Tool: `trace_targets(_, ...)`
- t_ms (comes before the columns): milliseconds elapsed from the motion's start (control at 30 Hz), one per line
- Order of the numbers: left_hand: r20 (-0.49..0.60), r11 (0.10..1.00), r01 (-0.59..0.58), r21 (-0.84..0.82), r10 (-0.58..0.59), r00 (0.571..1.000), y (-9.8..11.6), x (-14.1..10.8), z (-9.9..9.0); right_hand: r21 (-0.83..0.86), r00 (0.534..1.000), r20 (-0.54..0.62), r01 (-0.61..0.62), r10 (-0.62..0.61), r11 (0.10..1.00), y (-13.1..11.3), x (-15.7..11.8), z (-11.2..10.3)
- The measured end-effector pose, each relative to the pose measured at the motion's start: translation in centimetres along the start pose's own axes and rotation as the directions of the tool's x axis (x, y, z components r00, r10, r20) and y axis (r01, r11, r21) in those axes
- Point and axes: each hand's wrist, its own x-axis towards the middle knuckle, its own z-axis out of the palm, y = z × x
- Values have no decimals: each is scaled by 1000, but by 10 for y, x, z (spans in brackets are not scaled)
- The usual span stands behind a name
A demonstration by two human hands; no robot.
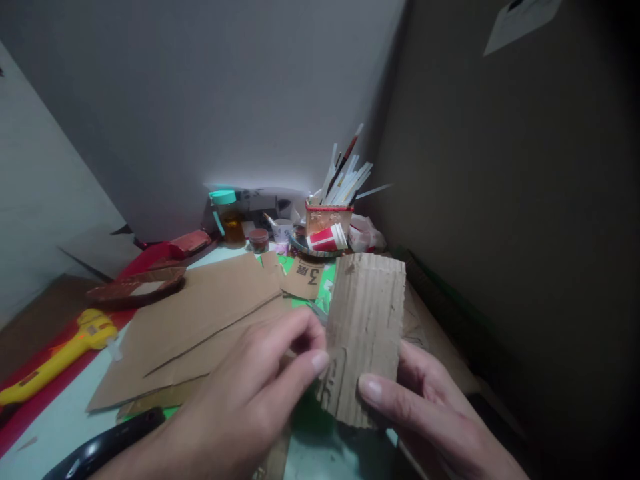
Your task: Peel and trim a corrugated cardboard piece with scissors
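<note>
My right hand grips a corrugated cardboard piece by its lower right side, thumb on the front face and fingers behind. The piece stands roughly upright, its ridges bare and its edges rough. At its lower left edge, my left hand has thumb and forefinger pinched together on the rim; the exact contact is partly hidden. Beneath and behind the left hand lies a large flat cardboard sheet with a long slit. A small printed cardboard scrap rests beyond it on a green surface.
A yellow glue gun lies at left, and a black handle sits near my left forearm. At the back stand a teal-lidded bottle, a box of white sticks and a tipped red-and-white cup. Walls close in behind and right.
</note>
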Motion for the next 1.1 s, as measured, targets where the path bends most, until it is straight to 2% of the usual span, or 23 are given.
trace_targets(200, 43, 996, 45, -74, -42, 998, -1, -2, -3, 15, 1000, -3, 11, -11, 1000, -1, 0, 1)
trace_targets(433, -1, 992, 29, -122, -29, 1000, -4, -1, -2, 55, 1000, 22, 3, -5, 998, -3, 4, 4)
trace_targets(700, 2, 984, 49, -174, -49, 999, -6, -2, -2, 79, 1000, 25, 13, -15, 997, -2, 0, 4)
trace_targets(933, -28, 941, 22, -337, -33, 999, -5, 0, -3, 141, 999, 7, 43, -45, 989, 2, 7, 0)
trace_targets(1100, -76, 906, 21, -422, -58, 995, -12, 4, 6, 77, 998, -42, 59, -56, 995, 1, 4, 3)
